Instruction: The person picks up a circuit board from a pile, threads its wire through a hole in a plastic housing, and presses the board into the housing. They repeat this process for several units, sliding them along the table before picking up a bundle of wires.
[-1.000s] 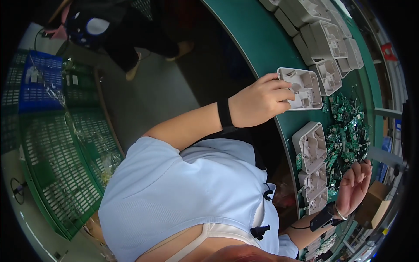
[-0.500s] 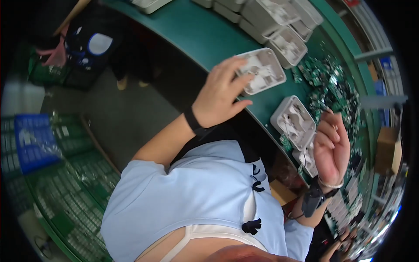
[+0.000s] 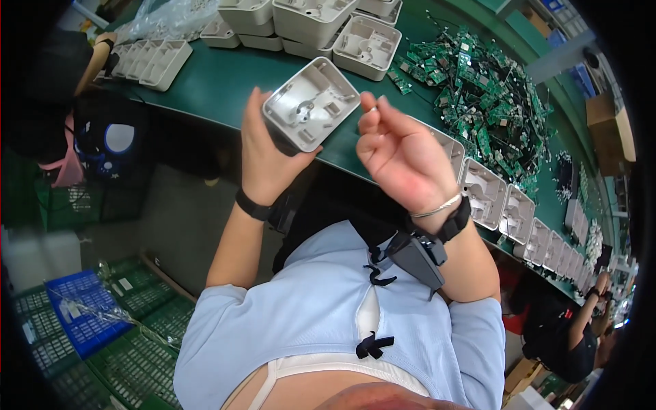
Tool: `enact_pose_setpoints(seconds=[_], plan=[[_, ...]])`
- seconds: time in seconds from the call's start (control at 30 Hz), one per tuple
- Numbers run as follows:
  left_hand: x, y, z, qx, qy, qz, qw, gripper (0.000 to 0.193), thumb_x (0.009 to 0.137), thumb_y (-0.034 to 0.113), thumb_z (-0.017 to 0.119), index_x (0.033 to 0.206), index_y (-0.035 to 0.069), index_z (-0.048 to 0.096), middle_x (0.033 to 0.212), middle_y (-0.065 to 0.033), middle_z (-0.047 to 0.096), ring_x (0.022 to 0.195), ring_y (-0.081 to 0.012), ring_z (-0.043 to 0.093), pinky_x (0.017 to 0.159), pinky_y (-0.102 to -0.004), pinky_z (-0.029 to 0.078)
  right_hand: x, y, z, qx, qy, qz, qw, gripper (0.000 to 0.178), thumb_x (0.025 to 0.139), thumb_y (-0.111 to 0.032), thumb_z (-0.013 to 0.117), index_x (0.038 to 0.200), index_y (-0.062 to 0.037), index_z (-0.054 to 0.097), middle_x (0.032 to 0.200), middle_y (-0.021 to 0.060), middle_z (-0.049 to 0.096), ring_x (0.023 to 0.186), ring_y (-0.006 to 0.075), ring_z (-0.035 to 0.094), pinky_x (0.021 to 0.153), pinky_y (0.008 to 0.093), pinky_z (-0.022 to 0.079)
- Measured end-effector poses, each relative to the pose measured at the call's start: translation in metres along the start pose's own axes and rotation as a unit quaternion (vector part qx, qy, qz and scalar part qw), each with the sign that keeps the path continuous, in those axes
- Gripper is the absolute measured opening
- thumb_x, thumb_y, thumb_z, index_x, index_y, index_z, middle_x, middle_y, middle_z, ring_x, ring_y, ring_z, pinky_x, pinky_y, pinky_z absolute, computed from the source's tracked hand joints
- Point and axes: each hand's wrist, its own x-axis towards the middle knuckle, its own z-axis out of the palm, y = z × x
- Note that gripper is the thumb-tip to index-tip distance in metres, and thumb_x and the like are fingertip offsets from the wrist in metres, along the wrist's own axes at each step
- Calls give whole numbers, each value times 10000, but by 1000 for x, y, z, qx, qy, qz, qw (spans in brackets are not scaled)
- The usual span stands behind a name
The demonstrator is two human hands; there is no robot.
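My left hand (image 3: 263, 160) grips an off-white plastic housing (image 3: 311, 85) by its side and lower corner. The open box is tilted, showing posts, ribs and a round grey part inside. Close to its right edge is my right hand (image 3: 410, 160), palm up, with thumb and fingers pinched together. Something tiny and pale may be between the fingertips, too small to name. Beyond that hand lies a heap of green circuit boards (image 3: 478, 102) with dark wires. A similar housing (image 3: 447, 147) is partly hidden behind my right hand.
More housings (image 3: 484, 195) line the green bench's (image 3: 212, 102) front edge to the right. Stacked housings (image 3: 369, 48) stand behind. Co-workers' hands show at far left (image 3: 106, 41) and far right (image 3: 601, 283). Green crates (image 3: 137, 342) and a blue crate (image 3: 82, 307) sit lower left.
My left hand, earlier reaching over a housing on the bench, now holds one up. My right hand has come left toward it. The whole view has shifted.
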Motion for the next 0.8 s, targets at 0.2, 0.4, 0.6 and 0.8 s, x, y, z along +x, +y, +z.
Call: enact_pose_setpoints(seconds=[0.2, 0.4, 0.6, 0.8], plan=[[-5, -10, -10, 65, 8, 27, 998, 1219, 599, 210, 1015, 1563, -33, 309, 1464, -247, 498, 1341, -440, 497, 1124, -512, 427, 17, 24, -14, 32, 74, 59, 995, 263, 1104, -150, 592, 1292, 32, 617, 1020, 56, 685, 832, 114, 614, 690, 235, 512], [-6, -17, -20, 82, 7, 30, 996, 1212, 589, 187, 1014, 1568, 1, 324, 1505, -244, 437, 1356, -436, 483, 1144, -511, 413, 35, 31, -24, 12, -55, 91, 994, 211, 1083, -136, 618, 1227, 17, 634, 1112, 118, 727, 837, 128, 667, 671, 247, 536], [-4, -11, -24, 95, -1, 33, 995, 1205, 598, 161, 1004, 1576, 12, 316, 1519, -234, 409, 1380, -424, 466, 1147, -499, 418, 58, 38, -19, -95, -21, -65, 993, 118, 1059, -90, 629, 1134, -5, 662, 1107, 114, 744, 913, 156, 720, 712, 260, 564], [-3, -8, -22, 19, -18, -23, 999, 1198, 620, 137, 994, 1588, 13, 299, 1510, -223, 426, 1386, -401, 476, 1152, -478, 425, 69, 53, -14, -295, -26, -265, 918, 144, 1010, -79, 696, 1116, 18, 694, 1059, 84, 753, 939, 164, 741, 774, 275, 574]])
